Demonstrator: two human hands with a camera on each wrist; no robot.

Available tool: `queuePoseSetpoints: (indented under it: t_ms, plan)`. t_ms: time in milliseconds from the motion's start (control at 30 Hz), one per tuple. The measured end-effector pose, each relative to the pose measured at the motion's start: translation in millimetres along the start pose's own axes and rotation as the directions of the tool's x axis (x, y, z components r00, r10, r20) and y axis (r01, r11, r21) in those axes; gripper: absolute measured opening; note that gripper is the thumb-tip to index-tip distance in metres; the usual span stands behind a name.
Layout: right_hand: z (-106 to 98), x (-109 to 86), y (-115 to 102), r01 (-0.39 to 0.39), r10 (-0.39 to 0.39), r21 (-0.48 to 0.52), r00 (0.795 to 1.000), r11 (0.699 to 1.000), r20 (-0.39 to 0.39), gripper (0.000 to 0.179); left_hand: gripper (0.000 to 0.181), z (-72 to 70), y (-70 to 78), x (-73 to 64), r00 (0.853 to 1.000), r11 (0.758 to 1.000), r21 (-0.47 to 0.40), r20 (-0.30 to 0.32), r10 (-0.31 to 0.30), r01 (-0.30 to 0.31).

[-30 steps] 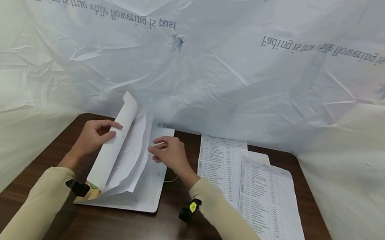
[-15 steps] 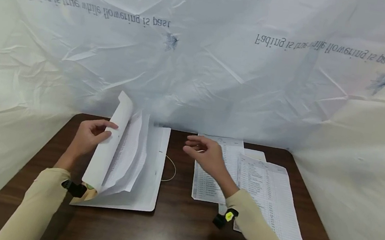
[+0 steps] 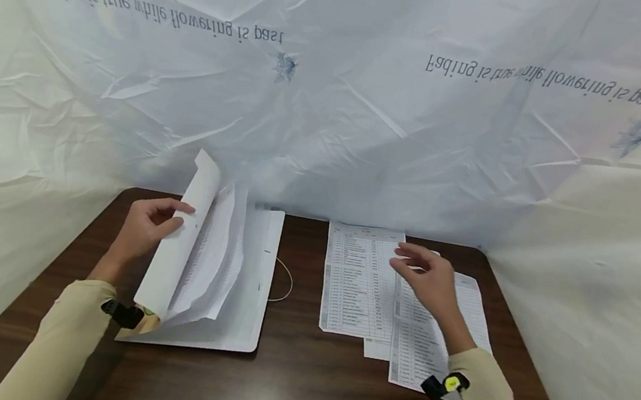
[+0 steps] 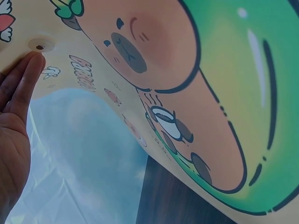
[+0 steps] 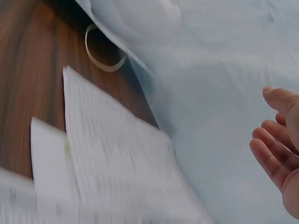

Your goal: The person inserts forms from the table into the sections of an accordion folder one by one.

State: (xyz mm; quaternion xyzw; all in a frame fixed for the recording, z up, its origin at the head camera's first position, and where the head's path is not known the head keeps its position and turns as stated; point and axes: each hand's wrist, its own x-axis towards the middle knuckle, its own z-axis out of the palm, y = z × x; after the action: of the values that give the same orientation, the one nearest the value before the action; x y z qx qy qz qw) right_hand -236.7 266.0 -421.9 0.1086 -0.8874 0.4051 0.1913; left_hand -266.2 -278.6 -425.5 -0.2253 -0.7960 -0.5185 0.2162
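My left hand point(image 3: 144, 229) pinches the raised front cover point(image 3: 167, 274) of a folder lying at the left of the table. The cover curls over, white on its inner side; in the left wrist view its outside point(image 4: 219, 135) carries a cartoon animal print. Beneath it, loose printed pages point(image 3: 211, 246) lift and bow above the white back cover point(image 3: 254, 286). My right hand point(image 3: 431, 282) hovers, fingers loosely bent and holding nothing, over printed list sheets at the right. One sheet point(image 3: 354, 285) lies left of it, another point(image 3: 416, 348) partly under the hand and forearm.
A pale elastic band point(image 3: 288, 283) loops out from the folder's right edge. Under the list sheets a further white paper point(image 3: 376, 349) peeks out. White plastic sheeting point(image 3: 330, 127) surrounds the dark wooden table point(image 3: 298, 373) at the back and sides.
My right hand has left the folder's pages and swung right, over the list sheets. My left hand keeps the cover raised in about the same place.
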Motion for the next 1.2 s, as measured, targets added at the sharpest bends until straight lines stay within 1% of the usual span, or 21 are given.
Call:
queuePoseSetpoints:
  t_ms: [133, 167, 300, 367, 400, 600, 733, 800, 833, 967, 1033, 1067, 1200]
  plan:
    - [-17, -9.8, 25, -0.043, 0.041, -0.072, 0.999, 0.997, -0.032, 0.045, 0.021, -0.3, 4.0, 0.1, 1.0, 1.0, 0.007, 0.0, -0.013, 0.013]
    - [-21, -12.4, 31, -0.054, 0.051, -0.09, 0.998, 0.994, -0.038, 0.045, 0.021, -0.3, 6.5, 0.3, 1.0, 1.0, 0.007, 0.002, -0.014, 0.014]
    - [-35, -22.7, 54, -0.108, 0.1, -0.169, 0.994, 0.98, -0.053, 0.046, 0.02, -0.8, 23.9, 1.0, 1.0, 1.0, -0.001, 0.02, 0.001, -0.001]
    - [-43, -27.6, 64, -0.125, 0.116, -0.2, 0.992, 0.972, -0.057, 0.047, 0.02, -1.1, 26.8, 1.4, 1.0, 1.0, 0.0, 0.027, 0.009, -0.009]
    - [-47, -30.3, 69, -0.132, 0.122, -0.216, 0.991, 0.967, -0.059, 0.047, 0.02, -1.2, 26.4, 1.1, 1.0, 1.0, 0.001, 0.028, 0.01, -0.01]
    - [-66, -46.7, 98, -0.162, 0.15, -0.283, 0.987, 0.945, -0.061, 0.05, 0.021, -2.3, 6.7, -0.2, 1.0, 1.0, 0.008, -0.005, -0.008, 0.008]
    - [-76, -56.4, 112, -0.205, 0.195, -0.309, 0.979, 0.929, -0.061, 0.054, 0.022, -2.9, 3.4, 0.0, 1.0, 1.0, 0.002, -0.002, -0.002, 0.002]
    - [-81, -60.5, 120, -0.228, 0.221, -0.322, 0.973, 0.919, -0.06, 0.056, 0.021, -2.5, 14.0, 0.4, 1.0, 1.0, 0.01, 0.013, 0.009, -0.01]
    - [-83, -62.5, 123, -0.241, 0.235, -0.327, 0.97, 0.914, -0.058, 0.057, 0.021, -2.3, 15.0, 0.4, 1.0, 1.0, 0.008, 0.013, 0.012, -0.012]
    - [-91, -68.3, 135, -0.288, 0.291, -0.336, 0.956, 0.897, -0.041, 0.061, 0.021, -1.7, 37.1, 0.5, 1.0, 1.0, 0.021, 0.024, 0.016, -0.017]
    - [-93, -70.5, 138, -0.311, 0.318, -0.337, 0.947, 0.888, -0.037, 0.061, 0.02, -1.8, 37.9, 0.1, 1.0, 1.0, 0.024, 0.019, 0.009, -0.009]
    - [-94, -71.5, 140, -0.319, 0.325, -0.341, 0.945, 0.884, -0.04, 0.062, 0.02, -1.9, 42.8, 0.2, 1.0, 0.999, 0.031, 0.023, 0.007, -0.008]
    - [-97, -75.2, 146, -0.338, 0.343, -0.354, 0.938, 0.872, -0.05, 0.063, 0.02, -2.7, 44.3, 0.0, 1.0, 0.999, 0.033, 0.022, 0.011, -0.011]
